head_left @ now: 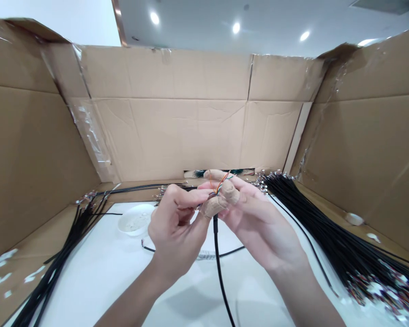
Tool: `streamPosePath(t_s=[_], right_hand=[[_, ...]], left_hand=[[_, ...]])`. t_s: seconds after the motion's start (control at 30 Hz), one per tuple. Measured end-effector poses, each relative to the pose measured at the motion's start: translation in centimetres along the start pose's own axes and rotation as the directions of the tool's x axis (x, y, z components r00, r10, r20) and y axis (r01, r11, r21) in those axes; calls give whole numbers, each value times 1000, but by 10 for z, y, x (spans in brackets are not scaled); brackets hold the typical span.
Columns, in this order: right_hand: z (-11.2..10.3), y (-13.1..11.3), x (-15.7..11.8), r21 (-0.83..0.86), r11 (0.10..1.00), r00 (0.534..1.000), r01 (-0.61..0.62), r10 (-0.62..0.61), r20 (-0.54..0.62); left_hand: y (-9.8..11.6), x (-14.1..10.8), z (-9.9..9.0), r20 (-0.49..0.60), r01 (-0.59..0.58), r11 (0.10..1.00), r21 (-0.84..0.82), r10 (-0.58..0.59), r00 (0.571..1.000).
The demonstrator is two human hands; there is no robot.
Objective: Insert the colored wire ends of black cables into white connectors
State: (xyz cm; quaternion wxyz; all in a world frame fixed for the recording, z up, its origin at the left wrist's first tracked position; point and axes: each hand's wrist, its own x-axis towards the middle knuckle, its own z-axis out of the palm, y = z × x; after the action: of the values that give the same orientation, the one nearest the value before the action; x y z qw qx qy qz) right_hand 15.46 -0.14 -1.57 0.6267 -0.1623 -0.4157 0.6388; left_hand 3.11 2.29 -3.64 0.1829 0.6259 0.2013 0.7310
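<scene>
Two hands, left hand [175, 222] and right hand [255, 222], pinching thin black cable [217, 259] at stripped colored wires [220, 184], above white desk [105, 281]; cable bundle [341, 231] at 3 o'clock, another bundle [68, 254] at 9 o'clock, white dish [135, 219] at 10 o'clock.

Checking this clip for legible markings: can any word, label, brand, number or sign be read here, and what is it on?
No word, brand or number can be read.
Printed strip seen through the gap in the cardboard wall: too blurred to read.
Pale band on the black cable lying on the white table: too small to tell whether it bears any marks.
</scene>
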Motion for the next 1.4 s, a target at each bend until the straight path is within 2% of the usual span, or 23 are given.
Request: streamPosePath(t_s=[0.2,0.37,0.47,0.57,0.63,0.77,0.83,0.9,0.97,1.03,1.1,1.17,1.27,1.33,1.4], right_hand=[[2,2,0,29,1000,1000,-3,3,-4],[2,5,1,97,994,998,60,-61,5],[3,8,2,63,995,996,82,-80,-35],[2,5,1,11,996,996,87,-87,-19],[-1,0,-1,-60,996,997,71,-69,32],[-12,-12,-2,-291,957,994,-6,38,106],[-15,-14,0,-340,937,966,-76,154,207],[-16,-13,4,-347,926,918,-150,260,299],[-13,-10,6,-353,917,908,-186,298,296],[-8,-7,5,-383,911,952,-151,239,193],[-3,-6,1,-459,886,995,-67,93,34],[1,-3,-5,-577,817,992,16,-83,-90],[3,3,-12,-743,663,960,85,-254,-116],[4,8,-14,-797,594,953,106,-290,-90],[4,12,-13,-813,572,955,107,-286,-76]], left_hand=[[-8,-2,-2,2,-47,999,19,47,999],[-5,1,-3,53,-47,999,17,46,998],[1,4,-3,100,31,998,-61,-25,995],[7,9,-3,105,178,974,-143,-163,981],[10,14,-5,148,292,932,-216,-264,953],[7,26,-10,388,494,763,-416,-343,855],[3,30,-13,450,555,680,-480,-353,820],[-3,33,-14,483,593,604,-532,-359,799],[-7,34,-14,506,610,551,-569,-350,788],[-9,34,-12,489,597,565,-570,-351,799],[-8,32,-9,441,569,620,-540,-367,819],[-5,29,-5,345,511,696,-504,-380,858],[1,25,-1,175,415,807,-420,-376,910],[4,24,-2,125,392,847,-360,-372,920],[3,25,-5,101,393,859,-327,-382,919]])
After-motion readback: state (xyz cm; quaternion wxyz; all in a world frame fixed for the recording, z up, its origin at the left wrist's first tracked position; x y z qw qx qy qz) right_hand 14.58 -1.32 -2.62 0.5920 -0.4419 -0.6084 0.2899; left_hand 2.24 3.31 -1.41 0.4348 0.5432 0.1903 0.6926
